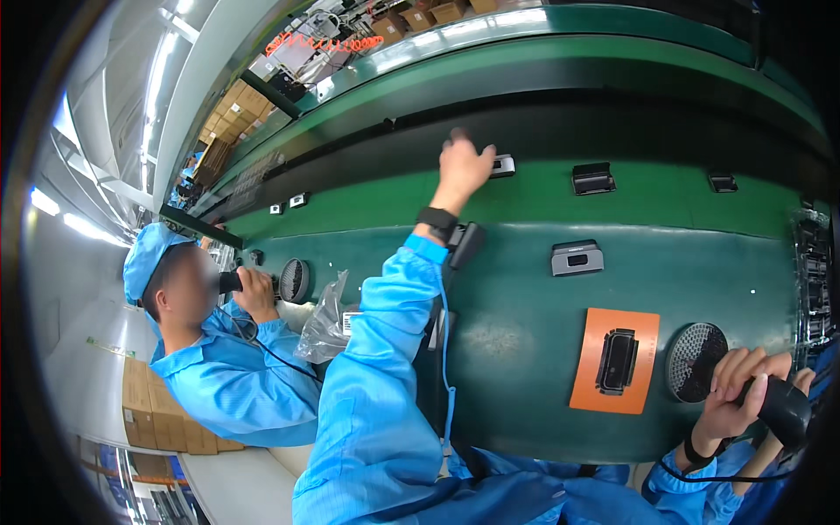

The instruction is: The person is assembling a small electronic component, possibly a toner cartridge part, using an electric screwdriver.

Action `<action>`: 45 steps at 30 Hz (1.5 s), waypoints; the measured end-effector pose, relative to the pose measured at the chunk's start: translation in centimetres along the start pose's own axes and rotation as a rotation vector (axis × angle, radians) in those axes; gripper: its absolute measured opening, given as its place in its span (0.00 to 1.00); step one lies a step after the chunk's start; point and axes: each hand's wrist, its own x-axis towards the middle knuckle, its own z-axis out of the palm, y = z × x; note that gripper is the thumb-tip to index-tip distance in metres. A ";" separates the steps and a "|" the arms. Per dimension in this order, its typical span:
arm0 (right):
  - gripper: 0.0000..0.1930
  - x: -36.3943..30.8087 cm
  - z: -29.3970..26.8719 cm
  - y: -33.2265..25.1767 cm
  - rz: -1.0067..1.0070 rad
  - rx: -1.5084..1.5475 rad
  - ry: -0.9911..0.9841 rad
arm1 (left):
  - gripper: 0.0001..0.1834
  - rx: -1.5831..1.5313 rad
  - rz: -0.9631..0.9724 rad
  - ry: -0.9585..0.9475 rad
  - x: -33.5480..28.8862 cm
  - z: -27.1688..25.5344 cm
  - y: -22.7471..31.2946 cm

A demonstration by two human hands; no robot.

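Observation:
My left hand (465, 168), with a black band at the wrist, stretches out over the far belt. Its fingers look apart, with the thumb beside a small grey part (502, 165); whether it touches that part I cannot tell. At the lower right my right hand (737, 385) is closed round a black handheld tool (780, 413) with a cable. Next to it stands a round dimpled dish (696, 360) with small dark bits. An orange card (588, 385) lies left of the dish, bearing a black rectangular frame (618, 361). Beyond the card sits a grey block (577, 259) with a dark recess.
Along the green belt (535, 197) are a black open case (594, 178) and a smaller black part (723, 182). A co-worker (232, 350) at left holds a black tool near a clear plastic bag (325, 324). Black parts in trays (814, 271) line the right edge.

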 end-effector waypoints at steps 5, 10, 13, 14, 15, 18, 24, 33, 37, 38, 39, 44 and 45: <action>0.10 -0.5 -0.7 -0.3 -0.019 0.003 -0.017 | 0.38 -0.242 -0.117 -0.103 -0.7 1.8 -4.2; 0.08 -0.7 -1.3 -0.1 -0.005 -0.012 -0.055 | 0.35 -0.623 -0.272 -0.187 -1.9 2.1 -1.5; 0.08 -0.9 -1.7 -0.1 0.046 0.044 -0.040 | 0.32 -0.740 -0.175 -0.115 -2.7 1.0 0.2; 0.13 -0.9 -1.9 0.0 0.071 0.074 0.016 | 0.29 -0.673 -0.096 -0.115 -3.4 -0.7 2.0; 0.15 -1.7 -4.4 1.7 0.152 0.084 0.028 | 0.28 -0.658 -0.061 -0.142 -4.8 -4.1 3.9; 0.11 -0.5 -1.6 1.6 0.236 0.222 0.041 | 0.24 -0.715 0.106 -0.198 -9.0 -9.2 8.5; 0.06 2.0 0.7 0.5 -0.045 0.017 0.005 | 0.27 -0.398 0.665 -0.338 -23.2 -9.6 13.3; 0.04 1.1 1.0 1.3 -0.005 0.045 -0.012 | 0.23 -0.503 0.918 -0.506 -26.1 -5.1 12.0; 0.05 0.4 1.2 0.9 -0.005 0.013 0.060 | 0.22 -0.542 0.863 -0.627 -25.2 -5.0 13.1; 0.06 -0.2 1.1 1.6 0.024 0.014 0.089 | 0.19 -0.436 0.935 -0.702 -24.6 -4.9 13.0; 0.07 -0.8 0.9 1.4 0.060 -0.070 0.113 | 0.18 -0.374 0.995 -0.646 -24.9 -5.0 13.3; 0.08 -0.7 2.0 1.6 0.221 -0.028 0.115 | 0.16 -0.294 1.018 -0.694 -24.9 -6.0 12.9; 0.08 -0.7 1.7 1.6 0.228 -0.034 0.094 | 0.17 -0.285 1.034 -0.663 -24.8 -5.7 13.1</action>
